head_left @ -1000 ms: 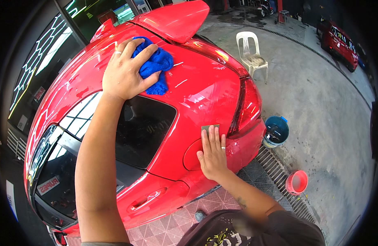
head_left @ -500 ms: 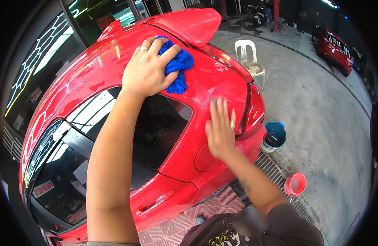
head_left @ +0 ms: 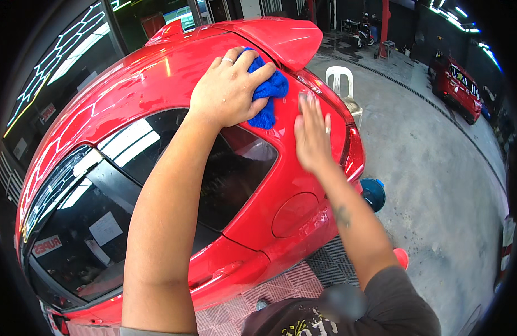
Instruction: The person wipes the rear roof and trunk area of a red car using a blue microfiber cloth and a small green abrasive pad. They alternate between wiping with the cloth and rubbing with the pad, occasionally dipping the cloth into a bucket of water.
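My left hand [head_left: 227, 87] presses a blue microfibre cloth [head_left: 267, 92] onto the wet-looking red car [head_left: 157, 89], just above the rear side window [head_left: 241, 168]. Its fingers curl over the cloth, and a ring shows on one of them. To the right, my right hand [head_left: 313, 134] lies against the rear body panel with fingers stretched out, between the window and the tail light [head_left: 355, 151]. Nothing shows in it. Below that hand is the round fuel flap [head_left: 295, 214]. The red roof spoiler [head_left: 283, 39] juts out beyond the cloth.
A white plastic chair [head_left: 339, 84] stands behind the car. On the floor at right are a blue bucket [head_left: 374, 195] and a red bucket [head_left: 402, 258], partly hidden by my arm. Another red car [head_left: 457, 87] is parked far right. Floor tiles [head_left: 292, 280] lie beside the car.
My right hand has slid up the panel, away from the fuel flap and nearer the cloth. The left hand keeps its grip on the cloth. The whole view has shifted slightly.
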Demonstrator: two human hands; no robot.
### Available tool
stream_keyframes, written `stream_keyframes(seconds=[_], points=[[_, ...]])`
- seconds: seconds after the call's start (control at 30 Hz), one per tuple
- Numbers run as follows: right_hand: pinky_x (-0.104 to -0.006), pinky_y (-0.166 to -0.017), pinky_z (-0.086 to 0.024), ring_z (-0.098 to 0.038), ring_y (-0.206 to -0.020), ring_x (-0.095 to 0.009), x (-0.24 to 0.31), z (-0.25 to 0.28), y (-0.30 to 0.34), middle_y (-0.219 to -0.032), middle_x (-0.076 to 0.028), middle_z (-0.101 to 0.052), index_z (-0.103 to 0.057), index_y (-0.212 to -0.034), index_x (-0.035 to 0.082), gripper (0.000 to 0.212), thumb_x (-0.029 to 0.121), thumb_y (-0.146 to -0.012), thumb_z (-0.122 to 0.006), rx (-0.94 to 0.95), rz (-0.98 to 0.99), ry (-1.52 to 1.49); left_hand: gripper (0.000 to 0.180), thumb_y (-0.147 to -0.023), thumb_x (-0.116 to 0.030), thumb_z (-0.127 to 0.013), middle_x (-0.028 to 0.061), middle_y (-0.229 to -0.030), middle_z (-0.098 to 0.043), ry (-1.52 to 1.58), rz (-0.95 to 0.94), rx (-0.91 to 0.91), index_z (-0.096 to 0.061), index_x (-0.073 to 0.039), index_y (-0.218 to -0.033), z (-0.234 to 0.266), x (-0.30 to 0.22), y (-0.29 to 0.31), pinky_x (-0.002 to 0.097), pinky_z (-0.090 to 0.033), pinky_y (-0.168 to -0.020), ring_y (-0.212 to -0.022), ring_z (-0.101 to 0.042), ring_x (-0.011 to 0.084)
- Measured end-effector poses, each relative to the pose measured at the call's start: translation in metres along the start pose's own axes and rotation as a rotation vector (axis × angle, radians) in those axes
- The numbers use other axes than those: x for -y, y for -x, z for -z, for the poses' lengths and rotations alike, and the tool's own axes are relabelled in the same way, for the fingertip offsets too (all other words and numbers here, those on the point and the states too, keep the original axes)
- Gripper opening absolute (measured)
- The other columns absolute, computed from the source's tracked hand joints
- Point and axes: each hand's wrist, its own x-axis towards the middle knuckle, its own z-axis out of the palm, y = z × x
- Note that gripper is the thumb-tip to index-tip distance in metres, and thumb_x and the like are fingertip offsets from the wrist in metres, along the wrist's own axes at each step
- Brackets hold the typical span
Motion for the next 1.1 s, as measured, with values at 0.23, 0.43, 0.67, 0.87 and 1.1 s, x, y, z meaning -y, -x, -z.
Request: stream_keyframes(seconds=[0.23,0.43,0.67,0.87,1.1], points=[[-0.0719,-0.131,0.001,-0.007,-0.17,-0.05,0.039,-0.035,0.203,-0.182,-0.032,-0.013,-0.022,-0.174,-0.004,0.075,0.032,-0.113,-0.046,0.204,0.07,-0.026,0.064,-0.085,-0.033,-0.084,0.0159,-0.146,-0.062,-0.011,0.015,-0.004,-0.064,-0.026,-0.145,0.0,0.001,0.0,0.053,-0.054,-0.112,-0.14,-0.058,0.0422],[-0.0675,-0.134,-0.004,-0.011,-0.172,-0.04,0.018,0.005,0.006,-0.185,-0.021,-0.013,-0.019,-0.178,0.008,0.068,0.032,-0.118,-0.04,0.053,0.046,-0.001,0.064,-0.086,-0.034,-0.083,0.016,-0.146,-0.062,-0.022,0.013,0.03,-0.063,-0.025,-0.146,0.0,-0.001,-0.001,0.0534,-0.054,-0.112,-0.14,-0.058,0.0427],[-0.0718,-0.132,-0.006,-0.013,-0.168,-0.054,0.022,-0.019,0.186,-0.18,-0.035,-0.017,-0.023,-0.173,-0.005,0.084,0.028,-0.105,-0.06,0.226,0.234,0.053,0.066,-0.084,-0.031,-0.084,0.0159,-0.146,-0.061,-0.022,0.022,0.02,-0.063,-0.025,-0.147,0.0,0.0,0.001,0.0537,-0.054,-0.111,-0.141,-0.057,0.0439],[-0.0664,-0.134,-0.006,-0.01,-0.172,-0.04,0.005,0.017,0.001,-0.184,-0.024,-0.015,-0.021,-0.177,0.004,0.069,0.034,-0.118,-0.04,0.054,0.092,0.043,0.068,-0.082,-0.031,-0.084,0.0152,-0.146,-0.061,0.008,0.019,0.0,-0.063,-0.024,-0.146,0.0,-0.004,-0.004,0.0525,-0.054,-0.11,-0.14,-0.058,0.0423],[-0.0681,-0.134,-0.009,-0.01,-0.168,-0.055,0.015,-0.02,0.181,-0.179,-0.036,-0.017,-0.02,-0.173,-0.009,0.086,0.028,-0.106,-0.06,0.159,0.216,-0.024,0.066,-0.084,-0.032,-0.083,0.0163,-0.146,-0.061,-0.011,0.015,0.012,-0.063,-0.024,-0.147,0.005,0.004,-0.001,0.0528,-0.053,-0.111,-0.139,-0.058,0.0425]])
